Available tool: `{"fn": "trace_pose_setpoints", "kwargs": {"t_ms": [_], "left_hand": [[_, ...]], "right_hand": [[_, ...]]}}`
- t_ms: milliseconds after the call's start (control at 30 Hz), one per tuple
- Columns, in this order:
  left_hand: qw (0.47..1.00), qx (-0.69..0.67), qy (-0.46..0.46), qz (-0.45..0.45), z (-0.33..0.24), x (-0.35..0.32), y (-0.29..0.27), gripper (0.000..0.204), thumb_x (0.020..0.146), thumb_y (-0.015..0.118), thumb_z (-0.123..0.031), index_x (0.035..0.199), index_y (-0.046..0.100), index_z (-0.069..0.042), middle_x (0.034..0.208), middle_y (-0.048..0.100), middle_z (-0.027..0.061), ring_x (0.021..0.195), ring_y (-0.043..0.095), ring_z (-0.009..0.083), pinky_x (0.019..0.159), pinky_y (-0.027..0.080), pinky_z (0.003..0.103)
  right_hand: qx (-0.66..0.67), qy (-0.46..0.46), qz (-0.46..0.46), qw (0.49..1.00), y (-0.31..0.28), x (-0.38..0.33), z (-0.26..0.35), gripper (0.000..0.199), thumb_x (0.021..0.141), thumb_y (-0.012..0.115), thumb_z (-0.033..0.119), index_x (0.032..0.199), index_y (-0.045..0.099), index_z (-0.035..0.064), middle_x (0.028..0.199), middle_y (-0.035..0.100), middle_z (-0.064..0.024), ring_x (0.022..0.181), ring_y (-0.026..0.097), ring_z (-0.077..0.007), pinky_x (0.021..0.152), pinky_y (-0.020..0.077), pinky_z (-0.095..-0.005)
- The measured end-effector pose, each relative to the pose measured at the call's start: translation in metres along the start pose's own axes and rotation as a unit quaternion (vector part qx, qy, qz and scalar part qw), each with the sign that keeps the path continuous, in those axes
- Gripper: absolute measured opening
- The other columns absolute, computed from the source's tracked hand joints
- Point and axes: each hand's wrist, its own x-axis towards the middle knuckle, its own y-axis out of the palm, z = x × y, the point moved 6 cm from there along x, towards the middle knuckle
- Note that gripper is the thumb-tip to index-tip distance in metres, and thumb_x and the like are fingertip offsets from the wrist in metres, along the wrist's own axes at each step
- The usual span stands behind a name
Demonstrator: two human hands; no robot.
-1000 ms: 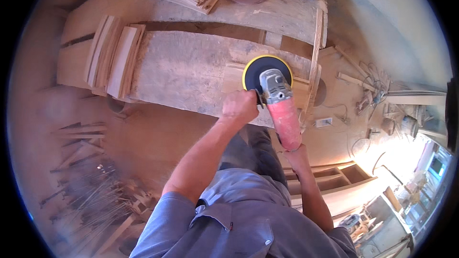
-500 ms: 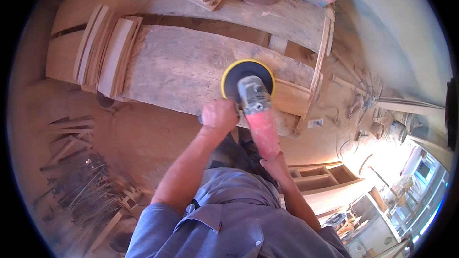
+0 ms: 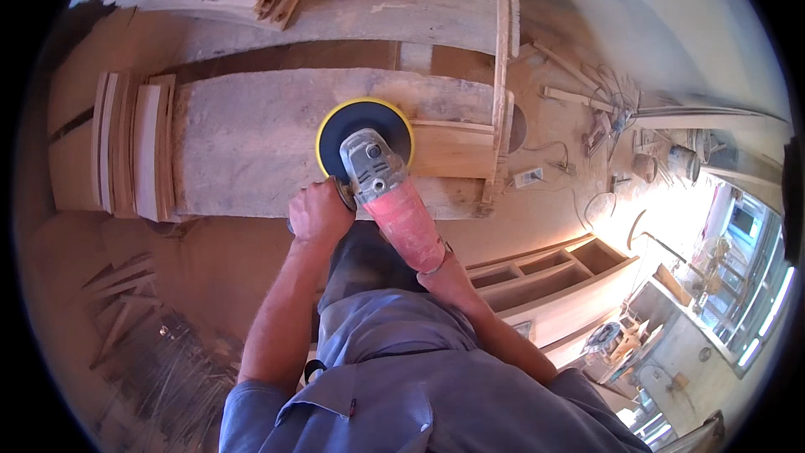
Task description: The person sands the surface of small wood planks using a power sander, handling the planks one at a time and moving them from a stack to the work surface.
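Firmly, the side handle of the disc sander (image 3: pixel 377 176) is gripped by the left hand (image 3: pixel 317 211), while its red body is clasped from below by the right hand (image 3: pixel 444 278). The yellow-rimmed pad is laid flat on the dusty wooden slab (image 3: pixel 243 151) on the counter (image 3: pixel 436 13). If the pad is tilted, the slab could be gouged; the cord could be snagged. A bucket (image 3: pixel 681 161) is seen on the floor, contents unclear.
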Motion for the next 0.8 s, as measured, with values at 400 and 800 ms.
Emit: {"fn": "trace_pose_setpoints", "kwargs": {"t_ms": [400,800], "left_hand": [[0.976,0.027,0.169,0.134,-0.174,0.004,0.049,0.016,0.084,0.061,-0.015,0.091,0.074,-0.009,0.094,0.075,0.0162,0.09,0.074,0.0317,0.076,0.059,0.044],[0.992,0.03,0.114,0.054,-0.122,0.017,0.035,0.017,0.08,0.066,-0.021,0.091,0.07,-0.009,0.087,0.073,0.0179,0.083,0.072,0.0363,0.073,0.057,0.049]], "right_hand": [[0.089,0.162,-0.064,0.981,-0.055,-0.054,-0.122,0.032,0.069,0.073,0.019,0.088,0.067,-0.0062,0.083,0.07,-0.0218,0.085,0.072,-0.0308,0.073,0.0541,-0.0425],[0.116,0.058,-0.053,0.99,-0.055,-0.025,-0.072,0.032,0.069,0.072,0.015,0.094,0.067,-0.004,0.088,0.07,-0.0257,0.093,0.072,-0.0363,0.078,0.0547,-0.0417]]}}
